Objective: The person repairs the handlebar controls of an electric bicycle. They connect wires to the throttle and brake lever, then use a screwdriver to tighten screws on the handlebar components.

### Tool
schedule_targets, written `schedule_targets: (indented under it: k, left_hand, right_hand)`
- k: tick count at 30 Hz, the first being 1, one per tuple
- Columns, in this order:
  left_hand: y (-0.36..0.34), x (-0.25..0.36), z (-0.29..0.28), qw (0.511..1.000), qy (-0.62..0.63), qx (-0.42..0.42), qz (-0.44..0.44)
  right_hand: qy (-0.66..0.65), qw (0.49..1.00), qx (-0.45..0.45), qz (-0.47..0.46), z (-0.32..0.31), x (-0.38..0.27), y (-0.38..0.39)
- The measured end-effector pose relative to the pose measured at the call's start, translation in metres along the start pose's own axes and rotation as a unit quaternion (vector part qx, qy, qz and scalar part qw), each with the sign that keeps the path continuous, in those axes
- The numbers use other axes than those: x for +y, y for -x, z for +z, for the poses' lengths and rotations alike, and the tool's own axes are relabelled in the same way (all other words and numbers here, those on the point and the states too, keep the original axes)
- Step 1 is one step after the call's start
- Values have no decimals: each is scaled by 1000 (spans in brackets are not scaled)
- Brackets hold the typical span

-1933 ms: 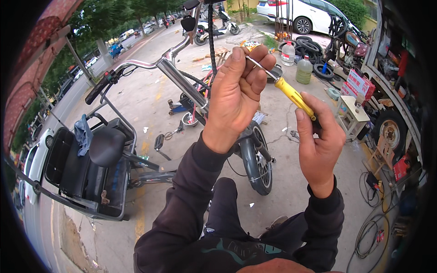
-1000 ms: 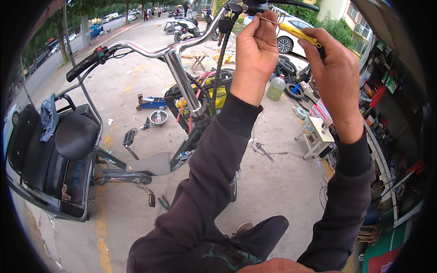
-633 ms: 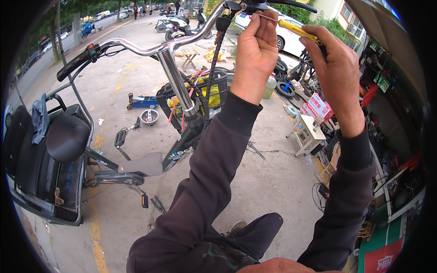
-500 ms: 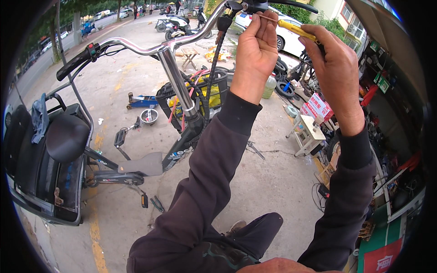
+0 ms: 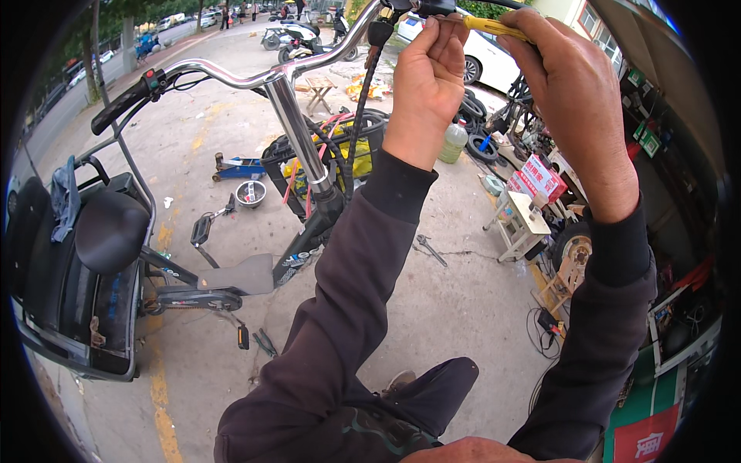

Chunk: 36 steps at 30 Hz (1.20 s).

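My right hand is closed around the yellow handle of a screwdriver, which points left toward the handlebar's right side. My left hand is raised palm toward me at the handlebar, its fingers curled and pressed together beside the screwdriver's shaft. What the left fingertips grip is hidden. Just above them sits a black control housing on the bar, cut off by the upper edge. The chrome handlebar belongs to an electric tricycle with a black left grip.
The tricycle's black saddle and rear box stand at left. An adjustable wrench, pliers, a metal bowl and a blue floor jack lie on the concrete. A small white stool and a large jug are at right.
The screwdriver and my right hand have moved slightly left and up, bringing the handle close to my left fingertips. My left hand has shifted a little left.
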<state>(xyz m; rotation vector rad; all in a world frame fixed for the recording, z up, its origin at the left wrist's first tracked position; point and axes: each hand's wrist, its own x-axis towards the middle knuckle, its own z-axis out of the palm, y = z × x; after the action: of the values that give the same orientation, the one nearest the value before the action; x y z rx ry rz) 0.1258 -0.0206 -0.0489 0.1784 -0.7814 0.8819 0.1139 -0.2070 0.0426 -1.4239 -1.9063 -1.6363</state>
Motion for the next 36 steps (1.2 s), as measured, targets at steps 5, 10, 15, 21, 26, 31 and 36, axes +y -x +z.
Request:
schedule_targets:
  k: [5, 10, 15, 21, 26, 31, 36]
  left_hand:
    - [19, 10, 1, 946, -276, 63, 157]
    - [-2, 11, 0, 921, -349, -18, 175]
    - [-8, 23, -2, 858, -473, -17, 200]
    - [4, 2, 20, 866, -455, 69, 195]
    - [-8, 1, 7, 817, -486, 54, 305]
    - [-3, 5, 15, 815, -500, 73, 282]
    - [-1, 1, 20, 822, -495, 89, 266]
  right_hand:
    - [-18, 998, -49, 32, -17, -5, -20]
    - [-52, 996, -35, 68, -18, -2, -24]
    - [-48, 996, -32, 63, -26, -21, -24]
    - [-127, 988, -41, 74, -3, 50, -8]
    - [-42, 993, -67, 83, -36, -32, -24]
    - [-104, 989, 25, 101, -16, -32, -23]
    - [-93, 991, -10, 97, -14, -13, -27]
